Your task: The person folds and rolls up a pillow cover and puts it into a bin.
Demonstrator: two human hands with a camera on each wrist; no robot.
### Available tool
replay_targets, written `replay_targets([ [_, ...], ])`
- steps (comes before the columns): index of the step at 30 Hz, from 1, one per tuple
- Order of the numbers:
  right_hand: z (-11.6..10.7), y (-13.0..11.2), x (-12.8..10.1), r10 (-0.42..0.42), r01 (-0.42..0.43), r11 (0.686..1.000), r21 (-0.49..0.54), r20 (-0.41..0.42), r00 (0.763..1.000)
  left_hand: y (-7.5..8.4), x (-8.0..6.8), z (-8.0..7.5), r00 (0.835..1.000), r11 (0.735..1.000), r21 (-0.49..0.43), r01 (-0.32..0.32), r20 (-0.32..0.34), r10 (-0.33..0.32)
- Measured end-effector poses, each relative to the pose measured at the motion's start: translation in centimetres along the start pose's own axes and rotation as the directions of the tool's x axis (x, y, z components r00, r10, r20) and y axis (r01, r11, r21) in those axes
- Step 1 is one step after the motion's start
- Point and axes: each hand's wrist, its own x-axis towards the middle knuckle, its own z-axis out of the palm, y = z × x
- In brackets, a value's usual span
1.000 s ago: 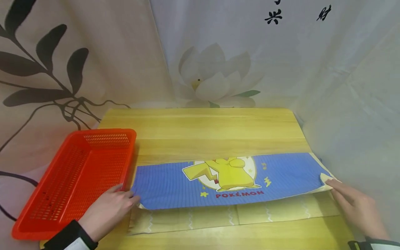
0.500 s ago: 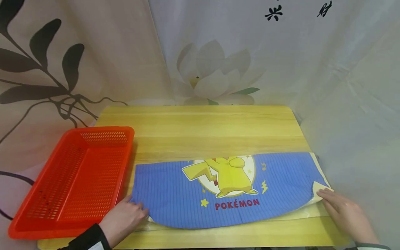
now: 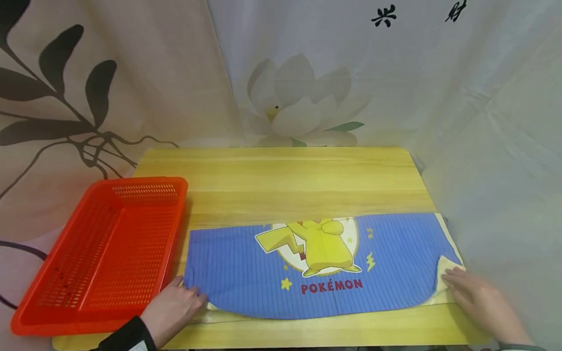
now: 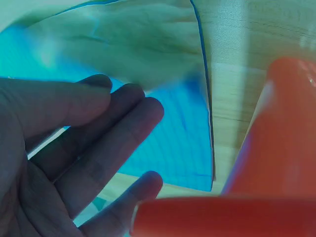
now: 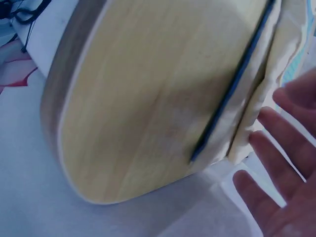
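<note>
A blue ribbed cloth (image 3: pixel 246 268) with a yellow cartoon figure and the word POKÉMON lies folded across the near half of the wooden table (image 3: pixel 281 180). My left hand (image 3: pixel 190 295) rests with straight fingers on the cloth's near left corner, beside the orange basket (image 3: pixel 105 243). In the left wrist view the fingers (image 4: pixel 113 123) lie spread over the blue cloth (image 4: pixel 182 148). My right hand (image 3: pixel 452 279) lies flat on the cloth's right end, where a corner is turned up and shows its cream underside. The right wrist view shows an open palm (image 5: pixel 281 173) beside the cream edge (image 5: pixel 266 94).
The orange perforated basket stands at the table's left edge, partly overhanging it. Printed fabric curtains (image 3: pixel 307 73) hang close behind and to the right of the table. The far half of the tabletop is bare wood. The cloth's front edge lies near the table's near edge.
Both hands drew the blue layer's front edge towards me, covering the cream layer that showed below it. Over the last half second the hands and cloth have barely shifted.
</note>
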Motion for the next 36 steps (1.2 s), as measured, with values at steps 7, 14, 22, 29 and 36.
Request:
replay_targets([
  [7, 0.3, 0.1, 0.4, 0.006, -0.004, 0.999, 0.041, -0.064, 0.998, 0.3, 1.0, -0.6, 0.953, 0.99, -0.079, 0.115, 0.289, -0.088],
  [14, -0.7, -1.3, 2.8, -0.021, 0.023, 0.999, 0.027, -0.093, 0.995, -0.2, 1.7, -1.4, 0.951, 0.972, -0.158, 0.173, 0.284, -0.123],
  [22, -0.4, -1.8, 4.0, 0.005, 0.003, 0.996, -0.088, 0.087, 0.996, -2.8, 4.7, -3.1, 0.969, 0.969, -0.186, 0.164, 0.213, -0.123],
  [29, -1.6, -1.2, 3.1, 0.202, -0.16, 0.97, -0.183, 0.236, 0.951, -4.3, 7.2, -2.4, 0.983, 0.979, -0.164, 0.123, 0.153, -0.098],
  [36, -0.2, -3.3, 4.9, 0.169, -0.139, 0.981, -0.134, 0.254, 0.952, -3.9, 10.3, -0.9, 0.953, 0.962, -0.195, 0.193, 0.269, -0.137],
])
